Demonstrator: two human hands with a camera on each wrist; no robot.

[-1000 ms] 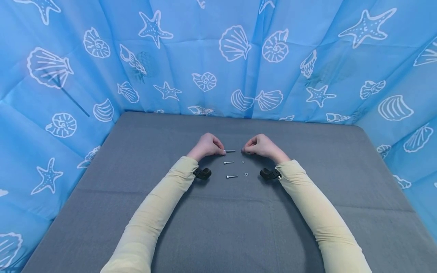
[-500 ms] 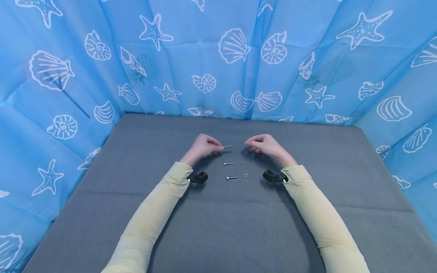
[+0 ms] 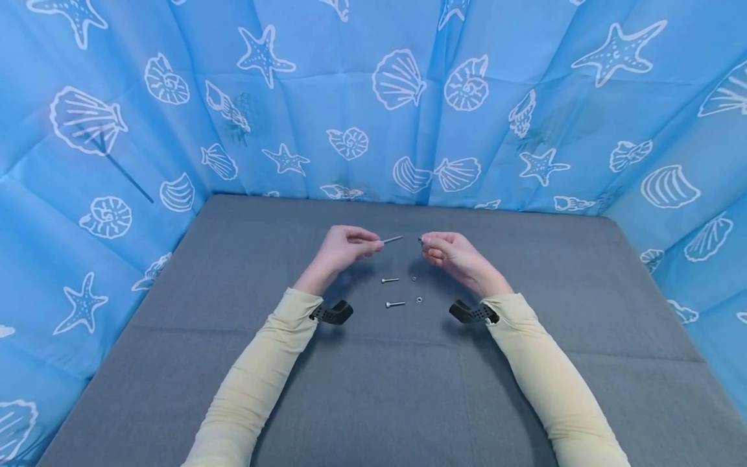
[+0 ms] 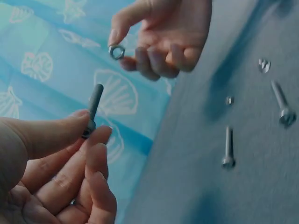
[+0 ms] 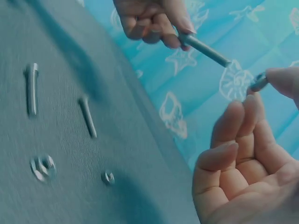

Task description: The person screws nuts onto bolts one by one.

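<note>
Between thumb and fingertips, my left hand (image 3: 345, 250) pinches a metal bolt (image 4: 96, 102) by its head end, raised off the table. Its threaded end points toward my right hand (image 3: 458, 256), slightly upward in the head view. That hand holds a hex nut (image 4: 117, 52) at the tips of its thumb and finger, the hole showing in the left wrist view. A small gap separates bolt and nut. Closer to the person, a smaller bolt (image 3: 390, 280) lies beside a small nut (image 3: 414, 279). Nearer still are another bolt (image 3: 395, 304) and a larger nut (image 3: 419, 300).
A grey cloth-covered table (image 3: 373, 402) spreads beneath both arms. Blue curtains (image 3: 350, 84) with white shell and starfish prints hang behind it and at both sides. Black straps (image 3: 334, 312) sit at the wrists, just past the cream sleeves (image 3: 251, 383).
Both hands have risen from the tabletop, the left lifting the bolt and the right lifting the nut. The bolt has tilted, its free end higher. The other bolts and nuts stay put.
</note>
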